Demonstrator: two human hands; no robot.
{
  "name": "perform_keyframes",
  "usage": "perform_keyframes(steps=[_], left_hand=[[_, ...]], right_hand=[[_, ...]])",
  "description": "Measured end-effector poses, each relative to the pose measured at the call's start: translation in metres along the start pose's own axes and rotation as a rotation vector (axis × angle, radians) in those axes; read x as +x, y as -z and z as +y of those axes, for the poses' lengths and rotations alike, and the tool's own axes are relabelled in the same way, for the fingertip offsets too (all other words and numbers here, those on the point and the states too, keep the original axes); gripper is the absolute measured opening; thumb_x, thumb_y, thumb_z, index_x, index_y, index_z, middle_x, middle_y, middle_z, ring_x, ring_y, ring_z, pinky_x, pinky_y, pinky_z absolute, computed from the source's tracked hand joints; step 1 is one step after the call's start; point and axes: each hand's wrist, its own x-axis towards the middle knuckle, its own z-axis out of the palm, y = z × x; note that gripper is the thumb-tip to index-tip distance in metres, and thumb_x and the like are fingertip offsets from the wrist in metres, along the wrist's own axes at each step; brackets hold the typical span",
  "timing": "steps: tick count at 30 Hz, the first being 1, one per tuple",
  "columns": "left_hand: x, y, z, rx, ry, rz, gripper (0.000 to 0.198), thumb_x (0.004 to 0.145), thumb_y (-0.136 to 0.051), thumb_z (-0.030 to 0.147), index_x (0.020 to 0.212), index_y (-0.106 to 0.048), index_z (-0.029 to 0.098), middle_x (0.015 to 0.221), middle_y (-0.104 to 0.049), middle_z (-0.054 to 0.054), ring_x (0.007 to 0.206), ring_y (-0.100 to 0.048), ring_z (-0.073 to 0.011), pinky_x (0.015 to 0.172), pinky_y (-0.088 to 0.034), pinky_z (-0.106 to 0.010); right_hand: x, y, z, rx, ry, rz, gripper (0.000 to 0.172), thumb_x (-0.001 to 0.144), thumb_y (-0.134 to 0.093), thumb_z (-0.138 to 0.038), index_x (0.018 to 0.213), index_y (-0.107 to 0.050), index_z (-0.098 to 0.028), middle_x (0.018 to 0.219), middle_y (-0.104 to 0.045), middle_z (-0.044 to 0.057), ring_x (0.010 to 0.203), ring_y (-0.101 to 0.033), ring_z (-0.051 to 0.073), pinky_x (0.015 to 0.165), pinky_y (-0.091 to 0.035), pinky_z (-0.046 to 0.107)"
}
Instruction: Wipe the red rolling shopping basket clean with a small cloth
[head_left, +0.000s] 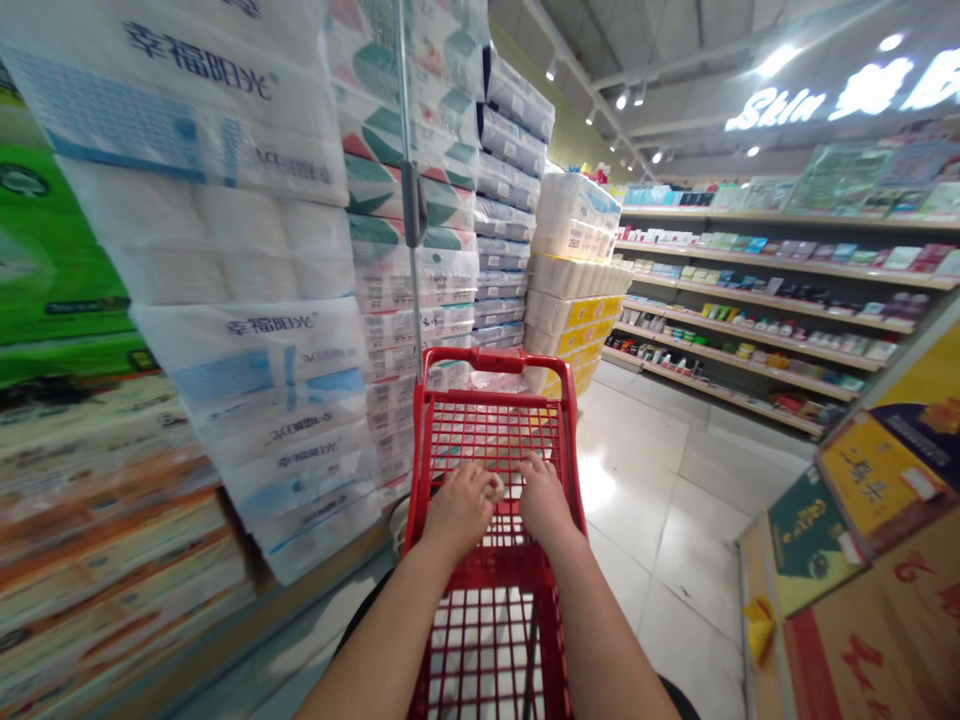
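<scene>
A red plastic shopping cart (pixel 421 470) with grid walls stands right in front of me. Both forearms reach out over it. My left hand (pixel 466 503) has its fingers curled in, and a small pale bit shows by its thumb side; I cannot make out what it is. Just to its right, my right hand (pixel 541 497) is over the cart's mesh with its fingers slightly bent and apart, holding nothing visible. A gap separates the two hands. The cart's red handle bar (pixel 499 360) lies beyond them, at the far end.
Tall stacks of toilet paper packs (pixel 300 400) line the left side, with a thin metal pole (pixel 411 200) before them. Shelves of small boxes and bottles (pixel 757 300) stand at the back right. Cartons (pixel 874 590) border the tiled floor (pixel 637 500) at right.
</scene>
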Motion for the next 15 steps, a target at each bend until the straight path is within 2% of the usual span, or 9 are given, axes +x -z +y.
perform_keyframes(steps=[5,10,15], left_hand=[[-0.0011,-0.0042,0.0048,0.016,-0.282,-0.149,0.024,0.071,-0.057,0.01,0.089,-0.062,0.025,0.106,-0.058,-0.001,0.102,-0.048,-0.0205,0.09,-0.043,-0.034],[-0.0004,-0.0018,0.0019,0.008,-0.092,0.0,0.023,0.078,-0.052,0.011,0.091,-0.063,0.025,0.102,-0.058,-0.002,0.099,-0.049,-0.0194,0.088,-0.044,-0.034],[-0.0016,-0.0001,0.0023,-0.012,-0.253,-0.116,0.02,0.073,-0.057,0.011,0.086,-0.064,0.025,0.104,-0.059,-0.001,0.099,-0.049,-0.0198,0.085,-0.045,-0.032]], right_hand=[[-0.0003,0.0009,0.0,0.027,-0.021,-0.016,0.046,0.072,-0.058,-0.012,0.117,-0.065,-0.019,0.142,-0.046,0.009,0.124,-0.045,0.029,0.102,-0.04,0.038],[-0.0011,0.0024,-0.0015,0.008,0.006,0.003,0.046,0.075,-0.053,-0.008,0.117,-0.065,-0.02,0.141,-0.048,0.008,0.121,-0.047,0.028,0.1,-0.041,0.038],[-0.0001,0.0058,-0.0009,0.02,-0.005,-0.002,0.044,0.075,-0.053,-0.009,0.115,-0.066,-0.021,0.14,-0.049,0.008,0.121,-0.048,0.027,0.1,-0.041,0.036]])
